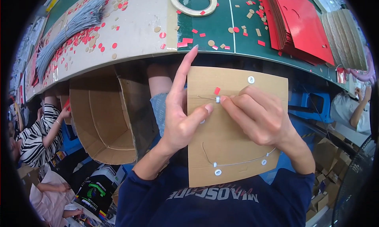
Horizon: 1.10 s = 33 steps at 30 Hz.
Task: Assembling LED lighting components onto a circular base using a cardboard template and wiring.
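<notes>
My left hand [179, 122] holds a brown cardboard sheet [233, 140] by its left edge, thumb on the front, index finger stretched up past the edge. Over the sheet's upper middle, my right hand [260, 118] is closed in a pinch at a small white bead-like piece [218, 99]. A short thin wire [205, 97] sticks out leftward from that piece. Just above lies a red paper scrap [217, 90]. A white round button-like part [251, 80] sits near the top. Lower down, a grey wire [241, 163] runs across the sheet through small white pieces, above a white ring [218, 172].
On the table ahead lie a bundle of grey wires [75, 28], a tape roll [213, 8], a stack of red card sheets [298, 26] and scattered scraps. An open cardboard box [102, 116] stands left, a fan [357, 179] right. Other people sit on both sides.
</notes>
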### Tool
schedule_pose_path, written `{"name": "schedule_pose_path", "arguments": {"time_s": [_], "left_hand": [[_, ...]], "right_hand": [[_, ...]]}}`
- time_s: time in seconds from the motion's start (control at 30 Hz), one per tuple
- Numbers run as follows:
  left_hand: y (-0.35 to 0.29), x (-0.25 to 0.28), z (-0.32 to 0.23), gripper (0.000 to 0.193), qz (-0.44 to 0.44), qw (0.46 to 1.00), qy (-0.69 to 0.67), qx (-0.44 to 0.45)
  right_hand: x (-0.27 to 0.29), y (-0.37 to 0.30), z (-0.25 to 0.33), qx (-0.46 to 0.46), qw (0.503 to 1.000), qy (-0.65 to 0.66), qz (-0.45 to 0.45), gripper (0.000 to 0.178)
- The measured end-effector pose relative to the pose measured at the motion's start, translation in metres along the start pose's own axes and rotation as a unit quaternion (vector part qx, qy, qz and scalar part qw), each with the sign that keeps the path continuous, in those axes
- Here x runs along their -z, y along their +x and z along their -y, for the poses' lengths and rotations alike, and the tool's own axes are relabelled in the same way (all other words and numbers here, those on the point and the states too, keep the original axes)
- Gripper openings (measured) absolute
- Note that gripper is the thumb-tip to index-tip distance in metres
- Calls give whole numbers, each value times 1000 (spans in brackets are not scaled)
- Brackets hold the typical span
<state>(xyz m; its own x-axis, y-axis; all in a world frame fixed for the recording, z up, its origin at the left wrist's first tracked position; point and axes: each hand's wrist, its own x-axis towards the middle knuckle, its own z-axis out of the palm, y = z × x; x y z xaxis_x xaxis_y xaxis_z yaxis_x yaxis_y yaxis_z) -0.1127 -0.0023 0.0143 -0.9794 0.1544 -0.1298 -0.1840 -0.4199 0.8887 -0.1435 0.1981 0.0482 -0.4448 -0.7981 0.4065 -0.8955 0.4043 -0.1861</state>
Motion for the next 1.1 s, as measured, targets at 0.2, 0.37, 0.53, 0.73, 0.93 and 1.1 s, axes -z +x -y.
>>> {"name": "schedule_pose_path", "arguments": {"time_s": [0.2,0.37,0.53,0.73,0.93,1.1], "left_hand": [[-6,15,-1,42,-33,909,368,-191],[-1,12,-10,16,-64,836,451,-305],[-1,16,-6,16,0,865,401,-303],[0,16,2,16,-26,827,385,-408],[-6,20,-5,16,-45,850,389,-351],[9,22,-10,19,11,802,465,-376]], "right_hand": [[2,-13,5,-56,997,45,-37,47],[4,-16,18,-119,993,4,-18,44],[5,-18,37,-202,977,56,30,56],[11,-19,38,-246,966,41,73,64],[33,-62,52,-484,870,-22,-90,55],[28,-91,99,-576,811,3,-101,40]]}}
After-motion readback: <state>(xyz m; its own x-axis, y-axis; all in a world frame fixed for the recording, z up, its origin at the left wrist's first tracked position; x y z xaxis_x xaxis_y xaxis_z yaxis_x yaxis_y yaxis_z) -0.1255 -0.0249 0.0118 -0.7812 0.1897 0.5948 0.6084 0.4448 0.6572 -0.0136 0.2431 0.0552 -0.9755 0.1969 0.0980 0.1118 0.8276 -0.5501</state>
